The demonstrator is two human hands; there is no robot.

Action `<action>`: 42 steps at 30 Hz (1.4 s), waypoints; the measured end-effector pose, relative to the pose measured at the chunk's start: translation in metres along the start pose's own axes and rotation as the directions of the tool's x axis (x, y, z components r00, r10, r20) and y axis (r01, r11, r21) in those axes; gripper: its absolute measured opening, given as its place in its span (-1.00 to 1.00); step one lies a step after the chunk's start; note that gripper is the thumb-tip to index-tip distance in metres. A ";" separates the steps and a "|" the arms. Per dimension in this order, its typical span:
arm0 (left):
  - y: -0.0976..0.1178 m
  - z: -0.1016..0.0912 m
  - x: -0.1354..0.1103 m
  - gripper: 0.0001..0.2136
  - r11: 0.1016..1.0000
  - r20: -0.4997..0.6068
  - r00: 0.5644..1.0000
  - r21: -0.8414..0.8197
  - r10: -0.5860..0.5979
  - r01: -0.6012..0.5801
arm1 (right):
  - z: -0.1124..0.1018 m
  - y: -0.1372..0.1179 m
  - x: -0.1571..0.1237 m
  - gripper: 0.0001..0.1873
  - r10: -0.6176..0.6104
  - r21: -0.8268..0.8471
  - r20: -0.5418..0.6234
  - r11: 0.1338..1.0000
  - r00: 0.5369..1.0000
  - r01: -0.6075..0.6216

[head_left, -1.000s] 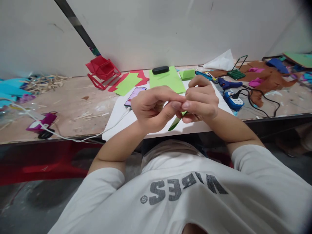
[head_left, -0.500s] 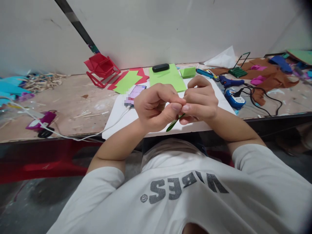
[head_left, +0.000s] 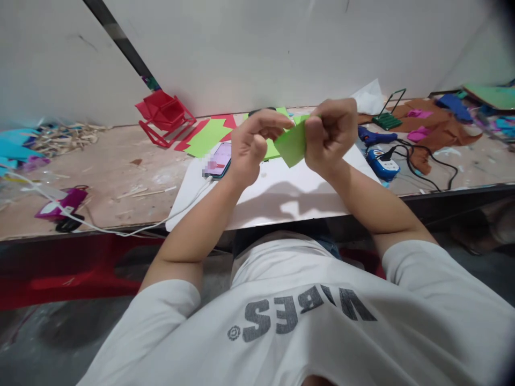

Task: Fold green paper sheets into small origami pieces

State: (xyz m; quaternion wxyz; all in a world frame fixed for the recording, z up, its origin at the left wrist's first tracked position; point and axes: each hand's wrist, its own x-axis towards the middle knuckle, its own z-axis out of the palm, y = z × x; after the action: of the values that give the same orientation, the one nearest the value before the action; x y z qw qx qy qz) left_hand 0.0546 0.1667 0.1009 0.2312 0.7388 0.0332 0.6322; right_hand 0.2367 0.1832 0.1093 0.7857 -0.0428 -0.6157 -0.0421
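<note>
A small folded piece of light-green paper (head_left: 292,143) is raised above a white board (head_left: 257,206). My right hand (head_left: 332,134) pinches its right side between thumb and curled fingers. To its left, my left hand (head_left: 253,145) has its thumb apart from the bent fingers. The left fingertips reach the paper's upper left edge, though whether they touch it I cannot tell. Behind the hands, larger light-green sheets (head_left: 211,135) lie partly covered, and a black case (head_left: 261,111) is mostly hidden.
A phone (head_left: 221,160) with a white cable lies left of my hands. Beyond it stands a red miniature chair (head_left: 164,118). On the right are a blue glue gun (head_left: 376,135), a blue power adapter (head_left: 384,165) with black cords, and brown material (head_left: 446,131). Wood sticks (head_left: 66,136) are piled far left.
Both hands have risen away from my body and moved apart. The green paper now shows its flat face, and the left thumb and fingers have parted from their pinch.
</note>
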 end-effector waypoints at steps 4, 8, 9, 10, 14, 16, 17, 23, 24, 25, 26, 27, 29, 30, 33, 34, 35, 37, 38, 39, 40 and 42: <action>-0.041 -0.012 -0.018 -0.37 0.929 -0.124 0.930 0.096 -0.346 0.358 | 0.003 0.029 -0.009 -0.40 0.263 -0.058 -0.011 0.963 0.965 -0.264; -0.072 -0.019 -0.025 -0.45 0.846 -0.307 0.834 0.137 -0.458 0.515 | 0.003 0.060 -0.021 -0.10 0.532 -0.073 0.127 0.847 0.837 -0.527; -0.079 -0.023 -0.025 -0.46 0.845 -0.315 0.831 0.136 -0.458 0.518 | 0.003 0.066 -0.024 -0.05 0.589 -0.048 0.197 0.804 0.784 -0.592; -0.085 -0.028 -0.023 -0.47 0.845 -0.323 0.829 0.136 -0.456 0.518 | 0.002 0.071 -0.026 -0.02 0.640 -0.032 0.278 0.752 0.717 -0.659; -0.103 -0.047 -0.016 -0.48 0.829 -0.405 0.790 0.124 -0.460 0.546 | 0.000 0.080 -0.033 -0.13 0.767 -0.127 0.501 0.523 0.400 -0.843; -0.107 -0.053 -0.012 -0.51 0.811 -0.461 0.751 0.105 -0.473 0.575 | -0.001 0.080 -0.034 -0.28 0.807 -0.186 0.513 0.438 0.293 -0.879; -0.108 -0.054 -0.012 -0.52 0.800 -0.485 0.728 0.090 -0.485 0.593 | -0.001 0.080 -0.034 -0.36 0.825 -0.206 0.505 0.401 0.254 -0.893; -0.107 -0.048 -0.017 -0.54 0.725 -0.492 0.648 0.046 -0.582 0.687 | 0.000 0.073 -0.034 -0.49 0.910 -0.289 0.396 0.251 0.123 -0.924; -0.107 -0.046 -0.018 -0.54 0.721 -0.495 0.645 0.051 -0.582 0.691 | 0.001 0.072 -0.035 -0.49 0.913 -0.291 0.392 0.242 0.116 -0.925; -0.106 -0.045 -0.019 -0.53 0.719 -0.501 0.643 0.056 -0.580 0.693 | 0.001 0.071 -0.035 -0.49 0.913 -0.294 0.392 0.237 0.109 -0.926; -0.105 -0.044 -0.019 -0.53 0.717 -0.504 0.641 0.060 -0.579 0.694 | 0.000 0.071 -0.037 -0.49 0.912 -0.296 0.398 0.234 0.104 -0.926; -0.104 -0.044 -0.020 -0.52 0.715 -0.506 0.640 0.063 -0.578 0.696 | 0.000 0.072 -0.038 -0.49 0.907 -0.299 0.409 0.238 0.101 -0.924; -0.102 -0.045 -0.019 -0.52 0.714 -0.507 0.640 0.067 -0.577 0.697 | -0.001 0.076 -0.042 -0.52 0.894 -0.287 0.428 0.275 0.134 -0.917; -0.101 -0.045 -0.018 -0.53 0.713 -0.510 0.638 0.067 -0.577 0.698 | -0.002 0.078 -0.043 -0.55 0.887 -0.269 0.428 0.305 0.171 -0.914; -0.098 -0.047 -0.017 -0.56 0.710 -0.511 0.626 0.042 -0.589 0.703 | -0.002 0.083 -0.045 -0.47 0.872 -0.174 0.397 0.378 0.286 -0.909; -0.097 -0.047 -0.017 -0.55 0.706 -0.505 0.617 0.020 -0.604 0.708 | -0.002 0.083 -0.043 -0.36 0.871 -0.133 0.394 0.369 0.293 -0.920; -0.096 -0.048 -0.017 -0.53 0.700 -0.500 0.603 -0.010 -0.622 0.714 | -0.002 0.082 -0.042 -0.26 0.871 -0.089 0.407 0.337 0.274 -0.937; -0.096 -0.049 -0.018 -0.48 0.679 -0.502 0.558 -0.084 -0.661 0.729 | -0.001 0.079 -0.037 -0.15 0.863 -0.009 0.461 0.239 0.208 -0.971; -0.096 -0.049 -0.019 -0.46 0.667 -0.508 0.534 -0.114 -0.676 0.736 | 0.000 0.078 -0.035 -0.14 0.856 0.016 0.482 0.204 0.186 -0.979; -0.097 -0.050 -0.020 -0.44 0.659 -0.512 0.518 -0.133 -0.686 0.741 | 0.000 0.077 -0.034 -0.15 0.853 0.031 0.489 0.195 0.185 -0.980; -0.098 -0.051 -0.021 -0.42 0.655 -0.514 0.512 -0.139 -0.689 0.742 | 0.000 0.077 -0.033 -0.17 0.854 0.037 0.476 0.215 0.207 -0.976; -0.101 -0.054 -0.023 -0.38 0.660 -0.504 0.528 -0.121 -0.684 0.741 | 0.001 0.077 -0.034 -0.22 0.863 0.023 0.416 0.306 0.288 -0.952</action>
State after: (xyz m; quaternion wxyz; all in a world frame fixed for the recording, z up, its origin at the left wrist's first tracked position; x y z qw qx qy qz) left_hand 0.0232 0.2652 0.0458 0.4112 0.4769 0.4259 0.6497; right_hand 0.2368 0.2605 0.0755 0.5496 -0.2882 -0.5979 0.5073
